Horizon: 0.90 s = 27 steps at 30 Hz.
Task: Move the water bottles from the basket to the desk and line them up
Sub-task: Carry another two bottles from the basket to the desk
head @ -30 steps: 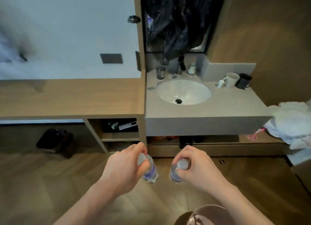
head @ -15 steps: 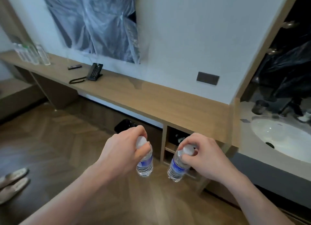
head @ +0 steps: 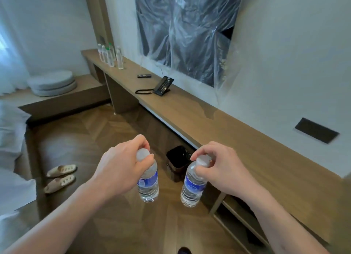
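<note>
My left hand (head: 121,166) grips a clear water bottle (head: 148,181) with a blue label by its white cap, and the bottle hangs upright over the floor. My right hand (head: 218,168) pinches the cap of a second, like bottle (head: 192,187), tilted slightly. Both hang in front of the long wooden desk (head: 237,139) that runs along the wall. Several more bottles (head: 111,56) stand in a row at the desk's far left end. The basket is out of view.
A black phone (head: 163,86) and a remote (head: 144,75) lie on the desk. A black bin (head: 178,162) stands under the desk. Slippers (head: 60,176) lie on the wooden floor at left. Round cushions (head: 52,82) rest on a low bench. Plastic sheeting (head: 186,31) covers the wall.
The view has swung left from the sink to the long desk and its far row of bottles. Both hands keep hold of their bottles by the caps.
</note>
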Tool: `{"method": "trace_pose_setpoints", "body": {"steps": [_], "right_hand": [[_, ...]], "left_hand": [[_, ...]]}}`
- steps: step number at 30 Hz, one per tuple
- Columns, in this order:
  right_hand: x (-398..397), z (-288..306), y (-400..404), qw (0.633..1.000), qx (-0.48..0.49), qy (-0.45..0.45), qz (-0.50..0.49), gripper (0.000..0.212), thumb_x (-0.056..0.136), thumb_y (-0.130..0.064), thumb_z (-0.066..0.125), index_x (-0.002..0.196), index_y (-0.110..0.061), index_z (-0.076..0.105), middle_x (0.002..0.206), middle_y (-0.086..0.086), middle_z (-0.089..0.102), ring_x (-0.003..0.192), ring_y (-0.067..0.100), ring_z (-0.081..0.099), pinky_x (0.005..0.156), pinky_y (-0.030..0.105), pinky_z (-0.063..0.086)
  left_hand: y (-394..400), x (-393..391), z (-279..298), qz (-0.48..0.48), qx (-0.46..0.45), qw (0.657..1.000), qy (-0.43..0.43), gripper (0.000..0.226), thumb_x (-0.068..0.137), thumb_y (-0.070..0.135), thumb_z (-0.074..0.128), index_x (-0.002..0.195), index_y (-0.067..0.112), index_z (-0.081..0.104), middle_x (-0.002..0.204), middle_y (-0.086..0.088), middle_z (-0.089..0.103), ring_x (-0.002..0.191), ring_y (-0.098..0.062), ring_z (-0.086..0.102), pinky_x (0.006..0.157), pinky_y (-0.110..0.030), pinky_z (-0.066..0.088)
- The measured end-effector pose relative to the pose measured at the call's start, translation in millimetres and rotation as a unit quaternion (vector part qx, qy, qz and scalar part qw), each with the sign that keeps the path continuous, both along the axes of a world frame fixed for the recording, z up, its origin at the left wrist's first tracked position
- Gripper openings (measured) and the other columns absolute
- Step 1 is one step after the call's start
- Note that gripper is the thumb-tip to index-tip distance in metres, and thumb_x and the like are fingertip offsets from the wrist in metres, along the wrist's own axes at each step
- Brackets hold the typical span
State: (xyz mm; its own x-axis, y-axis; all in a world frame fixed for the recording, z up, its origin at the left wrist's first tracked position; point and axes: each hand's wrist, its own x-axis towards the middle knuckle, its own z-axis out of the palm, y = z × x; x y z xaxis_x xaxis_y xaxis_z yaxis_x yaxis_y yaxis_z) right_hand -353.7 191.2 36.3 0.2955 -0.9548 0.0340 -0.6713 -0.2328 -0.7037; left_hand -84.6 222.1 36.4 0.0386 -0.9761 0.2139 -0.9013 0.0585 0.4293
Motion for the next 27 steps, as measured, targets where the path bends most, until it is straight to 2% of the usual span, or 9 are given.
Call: {"method": "trace_pose_setpoints", "body": {"steps": [3,6,8,11,13,15,17,22,27], "right_hand": [[12.9,0.3,-48.6,0.999,-0.012,-0.007,0.04,0.016,0.082,-0.027,0.077,0.088,-0.041,0.073,0.095,-0.016,0.062,0.086,0.009,0.061,0.064,0.022,0.054],[24.5,4.1,-99.2,0.997,-0.024,-0.01,0.078,0.015,0.083,-0.028,0.078,0.087,-0.041,0.073,0.094,-0.016,0.062,0.087,0.005,0.06,0.064,0.022,0.053],[32.4,7.4,-125.7,0.994,-0.025,-0.007,0.102,0.014,0.083,-0.028,0.078,0.087,-0.041,0.073,0.095,-0.016,0.062,0.088,0.004,0.06,0.064,0.021,0.052],[49.0,11.9,-170.5,0.99,-0.023,0.001,0.137,0.015,0.083,-0.026,0.078,0.086,-0.039,0.073,0.096,-0.013,0.061,0.082,0.009,0.06,0.064,0.022,0.049],[63.6,13.4,-196.1,0.988,-0.021,0.004,0.152,0.015,0.083,-0.026,0.078,0.087,-0.039,0.073,0.096,-0.012,0.061,0.085,0.012,0.062,0.067,0.027,0.056],[80.9,14.0,-219.1,0.986,-0.017,0.004,0.163,0.015,0.082,-0.026,0.079,0.087,-0.039,0.073,0.096,-0.013,0.062,0.088,0.013,0.063,0.071,0.031,0.061],[100.0,14.2,-241.6,0.984,-0.016,0.001,0.175,0.015,0.082,-0.026,0.079,0.087,-0.039,0.073,0.096,-0.013,0.062,0.087,0.011,0.063,0.07,0.03,0.06],[155.4,11.6,-292.6,0.982,-0.016,-0.013,0.188,0.015,0.08,-0.026,0.079,0.087,-0.038,0.074,0.094,-0.018,0.062,0.086,-0.002,0.06,0.066,0.019,0.047],[226.7,5.4,-338.0,0.982,-0.024,-0.002,0.189,0.015,0.081,-0.028,0.079,0.088,-0.039,0.073,0.1,-0.025,0.061,0.096,-0.001,0.06,0.069,0.022,0.055]], "left_hand": [[-32.0,11.0,-1.2,0.043,-0.006,0.999,0.003,0.018,0.092,0.048,0.059,0.09,0.035,0.048,0.076,0.015,0.064,0.067,-0.01,0.063,0.058,-0.034,0.056],[-65.0,18.9,0.9,0.086,-0.007,0.996,0.015,0.015,0.092,0.048,0.059,0.09,0.037,0.049,0.074,0.015,0.064,0.067,-0.01,0.064,0.06,-0.04,0.059],[-79.2,22.2,2.9,0.107,-0.013,0.994,0.023,0.014,0.093,0.046,0.059,0.09,0.036,0.05,0.074,0.015,0.064,0.067,-0.01,0.064,0.059,-0.037,0.058],[-103.0,30.3,7.2,0.143,-0.03,0.989,0.032,0.015,0.094,0.042,0.062,0.088,0.033,0.052,0.074,0.015,0.063,0.066,-0.01,0.06,0.057,-0.026,0.045],[-117.1,39.4,10.2,0.163,-0.034,0.985,0.038,0.015,0.093,0.042,0.063,0.088,0.033,0.052,0.074,0.015,0.063,0.067,-0.01,0.06,0.058,-0.027,0.045],[-133.1,53.5,11.6,0.181,-0.036,0.982,0.042,0.017,0.091,0.046,0.062,0.09,0.033,0.052,0.075,0.015,0.064,0.069,-0.011,0.061,0.062,-0.035,0.052],[-150.2,69.8,12.8,0.195,-0.033,0.979,0.045,0.018,0.09,0.048,0.06,0.09,0.032,0.051,0.075,0.016,0.064,0.07,-0.011,0.061,0.066,-0.038,0.054],[-196.2,122.4,11.7,0.191,-0.029,0.98,0.044,0.017,0.093,0.045,0.06,0.087,0.032,0.053,0.074,0.014,0.064,0.068,-0.011,0.062,0.059,-0.028,0.046],[-243.8,190.3,11.5,0.173,-0.023,0.984,0.046,0.016,0.092,0.044,0.061,0.088,0.031,0.052,0.075,0.013,0.063,0.071,-0.013,0.061,0.061,-0.03,0.049]]}}
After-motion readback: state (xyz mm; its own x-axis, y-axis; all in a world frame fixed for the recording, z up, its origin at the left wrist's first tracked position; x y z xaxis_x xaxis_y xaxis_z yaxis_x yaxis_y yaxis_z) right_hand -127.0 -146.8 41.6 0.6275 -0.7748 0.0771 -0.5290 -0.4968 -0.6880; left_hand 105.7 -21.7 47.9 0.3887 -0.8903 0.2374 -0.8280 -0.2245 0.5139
